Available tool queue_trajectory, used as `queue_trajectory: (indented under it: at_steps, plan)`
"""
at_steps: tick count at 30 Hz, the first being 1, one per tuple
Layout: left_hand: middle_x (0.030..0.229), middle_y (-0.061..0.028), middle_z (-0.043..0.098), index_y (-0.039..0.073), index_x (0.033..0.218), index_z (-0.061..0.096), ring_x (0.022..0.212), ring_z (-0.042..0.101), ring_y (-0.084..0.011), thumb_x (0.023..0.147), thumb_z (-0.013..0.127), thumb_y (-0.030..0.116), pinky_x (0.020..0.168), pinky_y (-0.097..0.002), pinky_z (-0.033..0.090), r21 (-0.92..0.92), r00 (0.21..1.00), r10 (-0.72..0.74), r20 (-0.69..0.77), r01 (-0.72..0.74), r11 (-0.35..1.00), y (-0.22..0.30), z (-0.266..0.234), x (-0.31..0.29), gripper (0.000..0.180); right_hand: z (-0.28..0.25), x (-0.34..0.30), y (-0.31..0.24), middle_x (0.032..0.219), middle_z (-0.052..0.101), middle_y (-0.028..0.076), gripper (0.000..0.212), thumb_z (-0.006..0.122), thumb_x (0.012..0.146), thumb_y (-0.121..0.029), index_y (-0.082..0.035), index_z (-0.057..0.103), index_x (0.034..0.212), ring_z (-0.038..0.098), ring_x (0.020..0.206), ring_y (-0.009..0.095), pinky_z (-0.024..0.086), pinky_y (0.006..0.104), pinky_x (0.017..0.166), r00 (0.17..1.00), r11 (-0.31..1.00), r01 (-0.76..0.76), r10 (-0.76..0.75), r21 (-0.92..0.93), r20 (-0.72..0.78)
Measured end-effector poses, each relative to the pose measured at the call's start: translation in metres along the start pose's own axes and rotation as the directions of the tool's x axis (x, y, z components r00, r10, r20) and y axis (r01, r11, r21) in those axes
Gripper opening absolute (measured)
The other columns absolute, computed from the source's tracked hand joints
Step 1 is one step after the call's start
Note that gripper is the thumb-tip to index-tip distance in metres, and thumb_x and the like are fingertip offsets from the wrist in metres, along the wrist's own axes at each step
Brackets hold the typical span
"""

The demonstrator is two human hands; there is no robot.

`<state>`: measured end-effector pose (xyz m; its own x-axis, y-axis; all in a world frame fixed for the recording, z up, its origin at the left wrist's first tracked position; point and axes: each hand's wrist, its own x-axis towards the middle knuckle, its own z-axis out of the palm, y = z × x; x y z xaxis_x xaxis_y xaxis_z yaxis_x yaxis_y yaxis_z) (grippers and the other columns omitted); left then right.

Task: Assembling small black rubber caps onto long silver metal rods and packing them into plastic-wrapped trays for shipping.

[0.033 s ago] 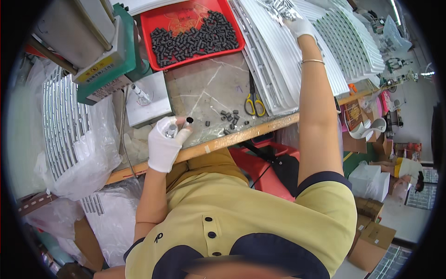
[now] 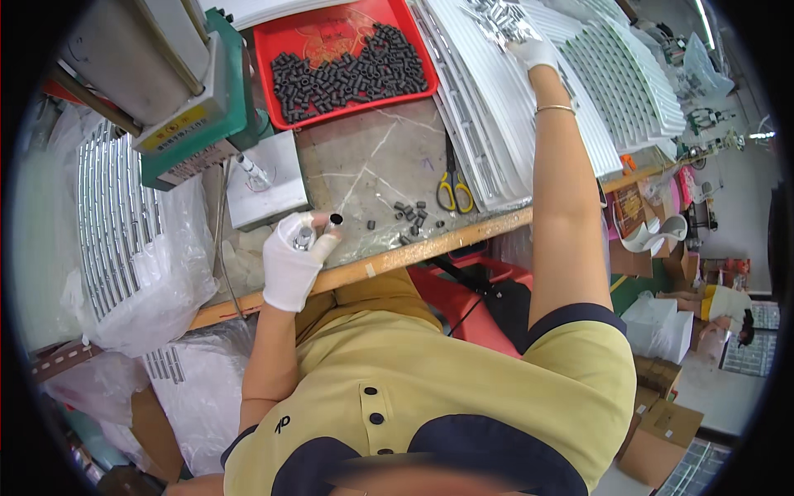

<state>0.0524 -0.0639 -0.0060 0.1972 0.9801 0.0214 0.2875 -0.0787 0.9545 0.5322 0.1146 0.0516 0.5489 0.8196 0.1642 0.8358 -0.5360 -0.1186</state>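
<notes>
My left hand [image 2: 289, 271], in a white glove, is closed around shiny metal tubes above the table's near edge. One metal tube [image 2: 304, 238] shows its end between the fingers; another, held at the thumb, has a black open end [image 2: 334, 220]. My right hand [image 2: 536, 54], gloved too, is stretched far forward to the right. It touches a heap of small shiny metal tubes [image 2: 499, 21] on white ridged trays [image 2: 488, 91]. Its fingertips are lost among the glare, so their grip cannot be made out.
A red tray [image 2: 376, 106] holds many short black sleeves. Several loose black sleeves [image 2: 409, 211] lie beside scissors with yellow and black handles [image 2: 454, 192]. At left stand a green press [image 2: 203, 149] with a metal block [image 2: 277, 186] under it and wrapped rows of chrome tubes [image 2: 116, 215].
The view has shifted very slightly. Both hands keep nearly the same places; my left hand still holds the metal tubes.
</notes>
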Motion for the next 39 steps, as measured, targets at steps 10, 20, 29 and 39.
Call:
queue_trajectory:
  at_steps: [10, 20, 29, 39]
  plan:
    - [0.072, 0.0025, 0.060, 0.004, 0.088, 0.068, 0.063, 0.048, -0.0053, 0.071, 0.075, 0.007, 0.059, -0.0214, 0.040, 0.001, 0.989, -0.122, -0.079, 0.122, 0.992, -0.001, -0.023, 0.000, 0.019, 0.038, 0.044, 0.015, 0.106, 0.064, 0.019, 0.038, 0.060, 0.077, -0.035, -0.004, 0.068, 0.096, 0.063, 0.096, 0.030, 0.048, 0.0364, 0.083, 0.988, 0.995, 0.077, -0.084, -0.058, -0.132]
    - [0.082, -0.0038, 0.066, 0.004, 0.089, 0.068, 0.068, 0.057, -0.0091, 0.070, 0.076, 0.007, 0.062, -0.0232, 0.046, 0.036, 0.973, 0.124, -0.194, -0.119, 0.992, -0.010, -0.030, -0.009, 0.021, -0.069, -0.291, -0.145, 0.076, 0.064, 0.003, 0.022, 0.070, 0.072, -0.004, -0.004, 0.064, 0.093, 0.058, 0.069, 0.007, 0.048, 0.0214, 0.064, 0.761, 0.475, 0.345, -0.646, 0.810, 0.055]
    - [0.079, -0.0056, 0.064, 0.008, 0.087, 0.068, 0.065, 0.058, -0.0174, 0.067, 0.077, 0.009, 0.060, -0.0272, 0.046, 0.537, 0.910, 0.391, -0.135, -0.265, 0.801, -0.013, -0.046, -0.023, 0.022, -0.048, -0.324, -0.175, 0.074, 0.061, 0.010, 0.029, 0.075, 0.063, -0.007, -0.007, 0.061, 0.088, 0.057, 0.061, 0.026, 0.048, 0.0331, 0.058, 0.497, 0.456, 0.826, -0.866, 0.333, -0.049]
    - [0.076, -0.0008, 0.064, 0.005, 0.086, 0.068, 0.068, 0.056, -0.0069, 0.068, 0.078, 0.008, 0.060, -0.0224, 0.044, -0.062, 0.969, 0.146, -0.201, -0.162, 0.985, -0.014, -0.029, -0.014, 0.021, -0.007, -0.343, -0.185, 0.082, 0.059, -0.004, 0.042, 0.077, 0.073, -0.007, 0.000, 0.059, 0.110, 0.046, 0.069, 0.003, 0.042, 0.0200, 0.060, 0.762, 0.149, -0.005, -0.640, 0.989, 0.100]
